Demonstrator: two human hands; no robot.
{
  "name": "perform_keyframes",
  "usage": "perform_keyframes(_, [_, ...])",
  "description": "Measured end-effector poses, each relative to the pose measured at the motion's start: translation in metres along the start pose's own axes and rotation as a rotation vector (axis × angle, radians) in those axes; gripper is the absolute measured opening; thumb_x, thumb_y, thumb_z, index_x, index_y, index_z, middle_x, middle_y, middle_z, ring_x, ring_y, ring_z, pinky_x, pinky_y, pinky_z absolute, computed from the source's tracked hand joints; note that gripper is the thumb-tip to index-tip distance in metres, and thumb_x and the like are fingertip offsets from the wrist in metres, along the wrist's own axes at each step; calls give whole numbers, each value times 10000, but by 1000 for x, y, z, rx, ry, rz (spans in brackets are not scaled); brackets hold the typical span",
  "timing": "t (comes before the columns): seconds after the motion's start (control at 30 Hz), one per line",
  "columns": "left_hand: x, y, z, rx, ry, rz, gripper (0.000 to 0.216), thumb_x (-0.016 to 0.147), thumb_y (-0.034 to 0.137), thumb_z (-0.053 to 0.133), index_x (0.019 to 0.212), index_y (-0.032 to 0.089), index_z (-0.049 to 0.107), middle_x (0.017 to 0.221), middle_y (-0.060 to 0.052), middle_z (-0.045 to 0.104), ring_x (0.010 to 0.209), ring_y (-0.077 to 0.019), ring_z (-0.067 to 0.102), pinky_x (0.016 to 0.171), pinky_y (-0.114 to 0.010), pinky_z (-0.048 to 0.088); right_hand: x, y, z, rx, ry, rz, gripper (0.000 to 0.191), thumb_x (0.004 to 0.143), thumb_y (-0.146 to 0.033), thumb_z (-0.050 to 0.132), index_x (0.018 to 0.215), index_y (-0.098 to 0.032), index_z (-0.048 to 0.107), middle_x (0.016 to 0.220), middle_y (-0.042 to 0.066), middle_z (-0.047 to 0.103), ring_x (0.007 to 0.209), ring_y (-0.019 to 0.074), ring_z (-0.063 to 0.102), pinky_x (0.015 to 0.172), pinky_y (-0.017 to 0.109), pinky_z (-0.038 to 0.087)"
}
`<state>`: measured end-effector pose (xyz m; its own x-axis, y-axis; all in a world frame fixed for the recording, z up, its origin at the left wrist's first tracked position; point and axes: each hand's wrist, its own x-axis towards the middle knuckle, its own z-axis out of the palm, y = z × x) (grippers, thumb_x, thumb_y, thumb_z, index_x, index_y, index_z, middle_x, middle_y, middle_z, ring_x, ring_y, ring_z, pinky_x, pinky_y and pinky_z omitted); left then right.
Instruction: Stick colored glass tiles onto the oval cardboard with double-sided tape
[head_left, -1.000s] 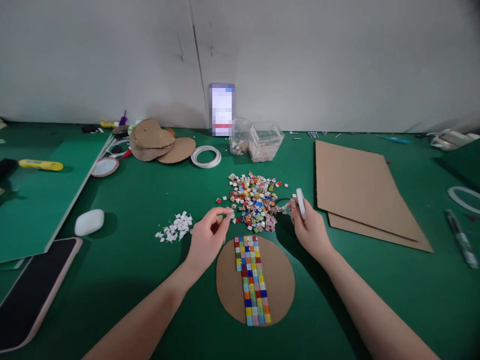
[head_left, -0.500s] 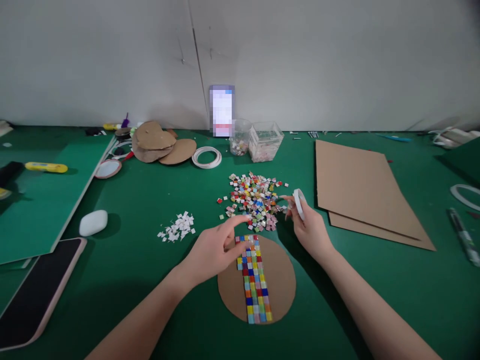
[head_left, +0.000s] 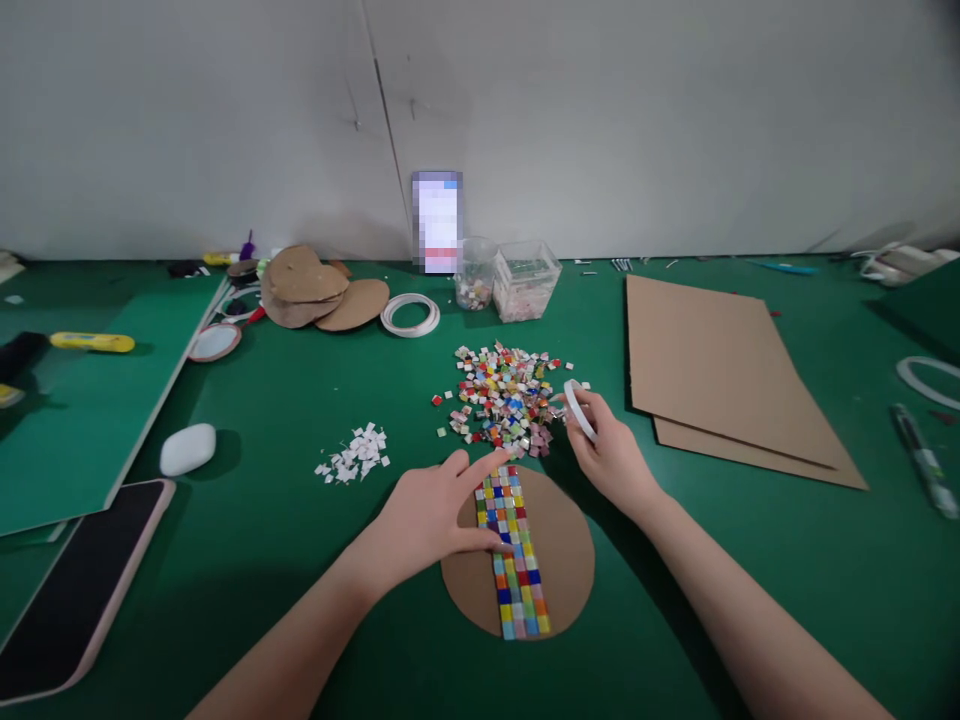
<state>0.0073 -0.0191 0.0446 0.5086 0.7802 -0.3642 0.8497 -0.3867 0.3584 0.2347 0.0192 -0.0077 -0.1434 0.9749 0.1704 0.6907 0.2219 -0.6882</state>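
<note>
Left hand [head_left: 427, 515]: reached across the left of the disc, thumb and forefinger spread, the grip released; the thumb tip lay over the coloured strip and the forefinger at its far end, though I could not tell how firmly either touched.
Right hand [head_left: 615, 450]: had its grip closed around a white tape roll [head_left: 580, 412], held up on edge just beside the loose tiles.
Cardboard disc [head_left: 566, 540]: lay flat on the green worktop [head_left: 300, 400], nearest the person.
Tile strip [head_left: 523, 595]: ran lengthwise down the disc's middle, small squares in many colours set side by side.
Loose tiles [head_left: 499, 385]: sat heaped just beyond the disc, a few strays around the edges.
White scraps [head_left: 356, 455]: made a small pile left of the disc, well apart from the tiles.
Clear containers [head_left: 526, 285]: stood behind the heap, before an upright phone [head_left: 437, 220].
Cardboard sheets [head_left: 705, 370]: overlapped at the right.
</note>
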Motion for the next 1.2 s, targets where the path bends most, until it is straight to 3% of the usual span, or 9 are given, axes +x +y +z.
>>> perform_keyframes(0.3, [0, -1, 3, 2, 39, 6, 670, 785, 623, 385, 1358, 369, 149, 933, -13, 506, 668, -136, 536, 468, -189, 324, 0, -4, 2, -102, -12, 28, 313, 786, -192, 370, 1039, -174, 553, 647, 38, 602, 435, 153, 509, 424, 248, 363])
perform_keyframes(0.47, [0, -1, 5, 29, 56, 8, 663, 785, 609, 401, 1354, 333, 202, 925, -17, 509, 661, -139, 536, 468, -199, 330, -3, -8, 5, -104, 13, -18, 322, 775, -183, 374, 1050, -173, 540, 701, 58, 619, 433, 156, 510, 439, 259, 383])
perform_keyframes(0.67, [0, 0, 10, 66, 80, -20, 662, 781, 590, 429, 1353, 316, 238, 926, -27, 508, 664, -149, 536, 450, -199, 316, -8, -20, 9, -10, -47, -38, 303, 796, -207, 398, 1077, -179, 509, 771, 61, 637, 531, 170, 558, 495, 257, 420])
perform_keyframes(0.83, [3, -1, 13, -74, 141, -71, 628, 791, 612, 384, 1322, 290, 295, 876, -17, 530, 603, -125, 520, 435, -190, 301, -11, -25, 7, 93, -60, -45, 275, 802, -185, 399, 1054, -187, 510, 656, 8, 577, 458, 126, 488, 457, 223, 388])
perform_keyframes(1.07, [5, -5, 17, -319, 338, -136, 422, 899, 458, 274, 1283, 285, 309, 603, 55, 430, 485, -99, 441, 432, -191, 300, -10, -23, -2, 91, 19, -33, 280, 800, -227, 439, 1029, -169, 588, 629, 7, 563, 433, 104, 437, 414, 212, 348])
perform_keyframes(1.2, [5, -4, 18, -330, 325, -123, 399, 908, 403, 282, 1288, 282, 305, 627, 48, 479, 472, -92, 446, 428, -191, 303, -5, -11, -9, 101, 105, 37, 327, 791, -237, 447, 1053, -133, 612, 603, 6, 553, 425, 96, 390, 411, 212, 333])
